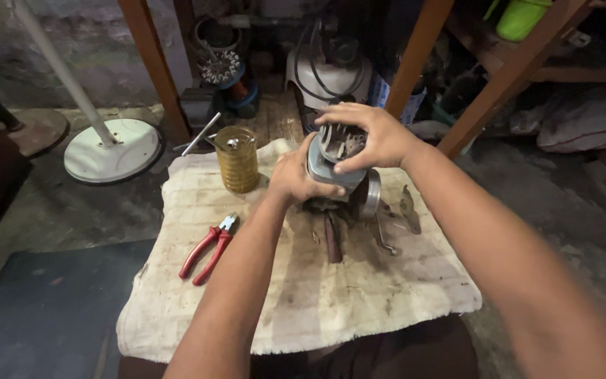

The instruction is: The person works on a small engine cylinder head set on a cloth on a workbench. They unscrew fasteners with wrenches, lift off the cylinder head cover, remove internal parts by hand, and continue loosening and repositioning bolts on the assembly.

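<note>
A grey metal motor housing is held up over a dirty cream cloth. My left hand grips its left side from below. My right hand lies over its open top, fingers curled on the rim, where inner metal parts show. Under the housing a round metal cover leans on the cloth. A brown-handled tool lies just below my left hand.
Red-handled pliers lie on the cloth's left part, a yellowish wound cylinder stands at its far left. Small metal pieces lie right of the housing. A white fan base, wooden legs and stored machine parts stand behind.
</note>
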A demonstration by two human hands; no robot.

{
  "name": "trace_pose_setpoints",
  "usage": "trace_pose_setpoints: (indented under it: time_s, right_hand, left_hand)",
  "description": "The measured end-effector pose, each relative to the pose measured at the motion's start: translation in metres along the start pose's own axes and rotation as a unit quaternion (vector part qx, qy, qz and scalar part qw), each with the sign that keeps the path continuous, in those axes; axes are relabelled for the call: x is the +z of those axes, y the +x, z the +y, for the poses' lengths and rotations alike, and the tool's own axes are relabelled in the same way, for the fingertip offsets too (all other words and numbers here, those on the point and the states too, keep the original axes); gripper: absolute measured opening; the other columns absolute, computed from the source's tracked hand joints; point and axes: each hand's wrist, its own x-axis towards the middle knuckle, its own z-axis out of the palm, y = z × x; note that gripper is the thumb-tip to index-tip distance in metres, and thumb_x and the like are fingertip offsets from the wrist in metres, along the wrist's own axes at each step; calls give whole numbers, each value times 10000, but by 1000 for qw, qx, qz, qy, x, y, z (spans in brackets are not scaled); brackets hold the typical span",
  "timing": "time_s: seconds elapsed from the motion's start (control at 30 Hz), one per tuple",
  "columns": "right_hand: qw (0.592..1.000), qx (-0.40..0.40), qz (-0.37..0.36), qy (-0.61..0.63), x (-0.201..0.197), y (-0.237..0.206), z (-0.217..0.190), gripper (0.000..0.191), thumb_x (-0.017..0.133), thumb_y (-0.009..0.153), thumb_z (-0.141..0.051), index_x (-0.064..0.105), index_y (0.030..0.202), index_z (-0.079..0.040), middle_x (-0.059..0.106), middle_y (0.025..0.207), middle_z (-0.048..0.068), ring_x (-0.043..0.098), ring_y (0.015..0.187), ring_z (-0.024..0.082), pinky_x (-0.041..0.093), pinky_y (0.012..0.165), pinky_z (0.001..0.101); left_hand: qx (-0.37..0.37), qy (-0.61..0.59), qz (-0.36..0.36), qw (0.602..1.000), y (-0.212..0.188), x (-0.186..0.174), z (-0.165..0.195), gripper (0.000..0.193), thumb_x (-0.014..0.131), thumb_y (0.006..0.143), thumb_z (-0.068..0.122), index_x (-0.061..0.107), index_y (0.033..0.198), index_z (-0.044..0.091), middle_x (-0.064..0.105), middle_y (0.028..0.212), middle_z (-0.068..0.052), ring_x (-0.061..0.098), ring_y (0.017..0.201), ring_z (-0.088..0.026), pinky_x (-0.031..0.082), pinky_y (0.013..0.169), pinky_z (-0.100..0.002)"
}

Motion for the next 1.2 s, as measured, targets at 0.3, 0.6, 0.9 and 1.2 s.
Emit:
trace_pose_setpoints:
  time_s: [0.3, 0.6, 0.9, 1.2]
  right_hand:
    - [1000, -20, 10, 20, -5, -1, 7, 746, 916, 511, -296, 744, 1222, -148, 603, 1474, 158, 555, 1389, 331, 441, 1143, 450]
    - [999, -44, 12, -1, 4, -1, -7, 743, 918, 511, -290, 753, 1222, -147, 614, 1454, 157, 534, 1383, 354, 414, 1150, 481]
    - [1000, -26, -15, 1, 1, 6, -16, 752, 889, 504, -312, 745, 1230, -179, 612, 1459, 125, 562, 1358, 325, 443, 1133, 470]
    - [1000, -1, 0, 12, 7, 1, -12, 795, 933, 512, -328, 723, 1268, -195, 562, 1505, 150, 532, 1384, 340, 422, 1145, 471]
  left_hand:
    - [45, -45, 6, 998, -6, -4, 4, 1315, 923, 398, 590, 420, 1517, 115, 708, 1279, -171, 640, 1239, -358, 461, 1055, -432]
    - [37, -42, 14, 998, -6, -3, 5, 1208, 935, 422, 559, 494, 1456, 115, 731, 1249, -145, 661, 1211, -349, 466, 1060, -432]
    - [22, -41, 6, 999, -6, -3, 5, 1179, 943, 404, 538, 520, 1426, 128, 728, 1244, -141, 655, 1203, -355, 466, 1050, -438]
    - [45, -79, 10, 996, -7, -5, 7, 1130, 937, 420, 530, 553, 1406, 134, 746, 1214, -133, 692, 1170, -341, 502, 1023, -425]
